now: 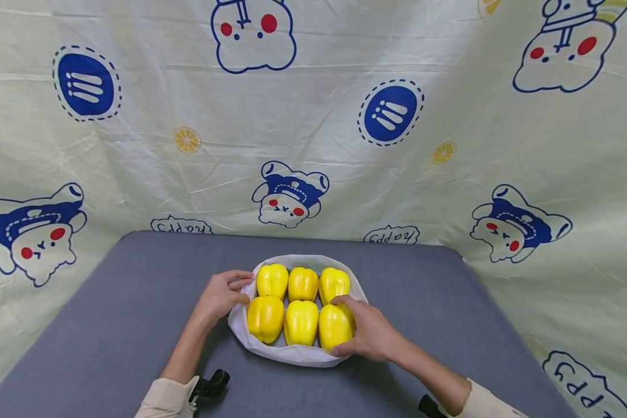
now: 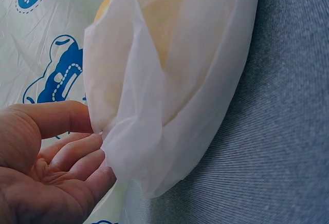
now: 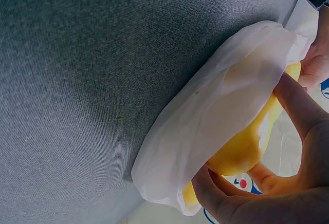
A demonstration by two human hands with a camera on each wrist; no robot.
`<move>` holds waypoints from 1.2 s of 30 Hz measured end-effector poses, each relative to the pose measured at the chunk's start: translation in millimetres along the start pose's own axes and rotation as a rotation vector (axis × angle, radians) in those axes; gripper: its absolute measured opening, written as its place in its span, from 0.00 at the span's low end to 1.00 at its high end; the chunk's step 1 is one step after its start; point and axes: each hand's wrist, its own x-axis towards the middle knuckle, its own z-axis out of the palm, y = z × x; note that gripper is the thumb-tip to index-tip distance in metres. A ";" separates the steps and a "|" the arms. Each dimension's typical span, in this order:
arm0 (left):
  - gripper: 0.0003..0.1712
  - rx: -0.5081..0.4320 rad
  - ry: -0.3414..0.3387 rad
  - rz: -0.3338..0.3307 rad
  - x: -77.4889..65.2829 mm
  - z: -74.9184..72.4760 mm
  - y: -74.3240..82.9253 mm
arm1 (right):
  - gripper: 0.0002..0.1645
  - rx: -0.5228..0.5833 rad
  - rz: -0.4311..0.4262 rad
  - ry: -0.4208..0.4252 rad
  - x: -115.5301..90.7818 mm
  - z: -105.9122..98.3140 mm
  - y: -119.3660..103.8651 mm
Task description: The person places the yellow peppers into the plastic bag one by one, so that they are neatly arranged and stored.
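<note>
Several yellow bell peppers (image 1: 301, 323) stand in two rows inside a thin white plastic bag (image 1: 261, 348), its mouth spread wide around them. At the bag's left side my left hand (image 1: 223, 298) pinches the rim, thumb on the near side and fingertips partly hidden behind the film in the left wrist view. My right hand (image 1: 371, 330) grips the front right bell pepper (image 1: 336, 328), with thumb and fingers spread around it. That pepper also shows in the right wrist view, bulging over the white rim. Most of the lower part of the peppers is hidden by the bag.
A grey cloth-covered table (image 1: 146, 313) bears the bag near its middle. Behind it hangs a pale curtain (image 1: 313, 116) with blue bear prints, meeting the table's back edge. Dark straps with small devices (image 1: 212, 384) sit on both wrists, beside beige sleeves.
</note>
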 end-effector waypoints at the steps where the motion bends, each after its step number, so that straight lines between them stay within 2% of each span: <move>1: 0.30 0.002 0.000 0.000 0.1 0.3 -0.2 | 0.52 0.004 0.001 -0.006 0.2 0.1 0.2; 19: 0.30 -0.001 -0.009 -0.004 0.4 -0.4 -2.0 | 0.51 0.019 0.007 -0.081 3.9 0.9 2.2; 24: 0.30 -0.001 -0.009 -0.006 0.8 -0.6 -2.1 | 0.51 0.019 -0.010 -0.085 5.1 0.3 4.5; 36: 0.30 -0.016 -0.020 -0.003 0.1 -0.2 0.3 | 0.52 0.004 0.013 -0.083 4.8 -0.5 2.4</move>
